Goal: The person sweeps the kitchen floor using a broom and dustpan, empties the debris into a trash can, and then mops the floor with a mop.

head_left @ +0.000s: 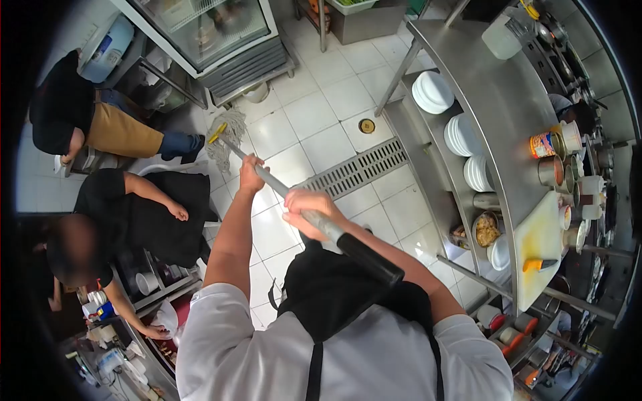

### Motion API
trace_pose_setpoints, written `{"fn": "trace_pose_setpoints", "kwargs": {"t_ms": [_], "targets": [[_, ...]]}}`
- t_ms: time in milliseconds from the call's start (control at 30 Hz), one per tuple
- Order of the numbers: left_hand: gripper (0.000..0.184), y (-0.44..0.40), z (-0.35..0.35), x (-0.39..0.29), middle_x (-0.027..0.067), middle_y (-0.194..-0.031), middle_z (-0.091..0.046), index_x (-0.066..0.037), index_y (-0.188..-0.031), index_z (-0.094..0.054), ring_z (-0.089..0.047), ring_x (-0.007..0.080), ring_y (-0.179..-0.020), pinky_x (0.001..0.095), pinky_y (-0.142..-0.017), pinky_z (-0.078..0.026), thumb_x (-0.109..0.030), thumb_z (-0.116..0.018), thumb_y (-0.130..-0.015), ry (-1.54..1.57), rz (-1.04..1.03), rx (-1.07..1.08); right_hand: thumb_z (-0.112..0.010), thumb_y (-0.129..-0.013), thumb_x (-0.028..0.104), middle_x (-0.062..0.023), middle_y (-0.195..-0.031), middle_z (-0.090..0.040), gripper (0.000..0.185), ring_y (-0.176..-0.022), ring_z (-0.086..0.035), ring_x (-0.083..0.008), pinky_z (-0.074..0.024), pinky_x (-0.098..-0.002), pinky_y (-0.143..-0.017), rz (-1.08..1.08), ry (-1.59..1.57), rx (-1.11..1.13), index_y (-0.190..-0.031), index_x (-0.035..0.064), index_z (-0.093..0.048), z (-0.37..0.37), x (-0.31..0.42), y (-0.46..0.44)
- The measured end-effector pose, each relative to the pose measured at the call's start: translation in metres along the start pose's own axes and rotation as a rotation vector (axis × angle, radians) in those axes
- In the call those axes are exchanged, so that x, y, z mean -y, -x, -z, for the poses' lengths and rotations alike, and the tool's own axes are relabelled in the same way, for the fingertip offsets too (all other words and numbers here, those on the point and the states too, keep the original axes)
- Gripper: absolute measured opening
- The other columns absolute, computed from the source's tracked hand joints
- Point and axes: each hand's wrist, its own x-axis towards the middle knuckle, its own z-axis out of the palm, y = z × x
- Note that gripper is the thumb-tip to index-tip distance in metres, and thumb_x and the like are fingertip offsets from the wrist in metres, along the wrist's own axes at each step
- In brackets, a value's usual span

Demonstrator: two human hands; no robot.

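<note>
A string mop slants across the middle of the view, its black-ended grey handle close to my apron. Lower on the handle, my left hand is wrapped round it. My right hand grips the same handle higher up, nearer the black end. The yellow clamp joins the handle to the grey mop strands, which lie on the white floor tiles near a co-worker's shoe.
Two co-workers stand at the left, one in a black apron. A glass-door fridge is ahead. A floor drain grate crosses the tiles. On the right, a steel counter has stacked plates beneath and a cutting board on top.
</note>
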Motion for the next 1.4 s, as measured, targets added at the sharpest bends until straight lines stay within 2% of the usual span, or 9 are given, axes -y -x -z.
{"fn": "trace_pose_setpoints", "kwargs": {"t_ms": [67,233,300,433,500,600,833,1033,1400], "targets": [[0.022,0.012,-0.007,-0.005,0.019,-0.101,-0.062,-0.005,-0.071,-0.059,-0.057,0.037,-0.103,0.0408,-0.091,-0.047,-0.017,-0.077,-0.068,-0.052,0.029,0.014,-0.064,-0.073,-0.007,-0.0105,-0.072,-0.057,0.016,-0.072,-0.058,-0.0243,-0.0473,-0.0355,-0.073,-0.014,-0.006,0.014,-0.067,-0.0003,-0.052,0.009,0.015,0.006],[0.029,0.024,-0.009,-0.131,0.0146,-0.065,-0.058,-0.004,-0.058,-0.055,-0.057,0.0347,-0.064,0.0396,-0.071,-0.05,-0.02,-0.077,-0.068,0.074,-0.155,0.053,-0.06,-0.074,-0.005,-0.0097,-0.061,-0.056,0.018,-0.059,-0.056,-0.0237,-0.05,-0.0393,-0.071,0.125,0.09,-0.042,-0.061,-0.0002,-0.05,0.082,0.1,0.01],[0.028,0.032,-0.017,-0.186,0.0139,-0.058,-0.054,-0.005,-0.056,-0.054,-0.055,0.0351,-0.059,0.039,-0.06,-0.048,-0.019,-0.075,-0.069,0.234,-0.161,0.059,-0.063,-0.071,-0.001,-0.008,-0.059,-0.05,0.017,-0.055,-0.053,-0.0236,-0.0436,-0.0368,-0.058,0.091,0.085,-0.061,-0.061,0.0004,-0.049,0.118,0.154,0.007],[0.033,0.057,-0.036,-0.275,0.0103,-0.052,-0.048,-0.006,-0.055,-0.049,-0.053,0.0271,-0.05,0.0361,-0.049,-0.04,-0.017,-0.075,-0.07,0.651,-0.52,0.198,-0.07,-0.078,0.008,-0.0045,-0.057,-0.054,0.026,-0.046,-0.054,-0.0192,-0.0507,-0.0334,-0.051,0.329,-0.092,-0.147,-0.059,0.0034,-0.051,0.153,0.238,0.03],[0.034,0.069,-0.042,-0.311,0.0088,-0.052,-0.048,-0.007,-0.054,-0.046,-0.051,0.0276,-0.047,0.0359,-0.045,-0.038,-0.015,-0.075,-0.07,0.643,-0.586,0.345,-0.072,-0.083,0.017,-0.0025,-0.055,-0.055,0.031,-0.043,-0.055,-0.0162,-0.0531,-0.0312,-0.048,0.515,-0.127,0.16,-0.063,0.004,-0.053,0.184,0.258,0.038],[0.034,0.068,-0.061,-0.347,0.0095,-0.052,-0.048,-0.007,-0.054,-0.046,-0.052,0.0304,-0.048,0.038,-0.046,-0.041,-0.02,-0.071,-0.073,0.684,-0.679,0.354,-0.068,-0.088,0.026,0.0024,-0.049,-0.053,0.039,-0.038,-0.051,-0.0072,-0.0513,-0.0229,-0.041,0.578,-0.071,-0.032,-0.061,0.0101,-0.045,0.183,0.275,0.05],[0.026,-0.031,-0.122,-0.34,0.0109,-0.052,-0.049,-0.007,-0.055,-0.046,-0.053,0.0318,-0.049,0.0391,-0.046,-0.042,-0.012,-0.069,-0.068,0.698,-0.773,0.236,-0.067,-0.087,0.018,-0.0036,-0.054,-0.053,0.029,-0.043,-0.051,-0.0175,-0.0481,-0.0332,-0.044,0.499,0.103,-0.362,-0.071,0.0052,-0.048,0.199,0.215,0.025],[0.022,-0.15,-0.168,-0.292,0.0122,-0.06,-0.052,-0.007,-0.059,-0.047,-0.051,0.0345,-0.059,0.04,-0.062,-0.043,-0.009,-0.067,-0.068,0.576,-0.725,0.202,-0.061,-0.082,0.007,-0.0054,-0.054,-0.051,0.019,-0.043,-0.049,-0.0196,-0.0457,-0.0348,-0.044,0.483,0.14,-0.346,-0.07,0.0038,-0.048,0.224,0.119,-0.05],[0.017,-0.424,-0.229,-0.214,0.0115,-0.064,-0.055,-0.006,-0.061,-0.051,-0.056,0.0335,-0.065,0.0408,-0.067,-0.045,-0.007,-0.067,-0.065,0.499,-0.724,0.25,-0.054,-0.094,0.023,-0.0026,-0.055,-0.044,0.034,-0.05,-0.044,-0.0163,-0.0369,-0.033,-0.051,0.381,0.049,-0.495,-0.065,0.0116,-0.04,0.297,-0.047,-0.253]]}}
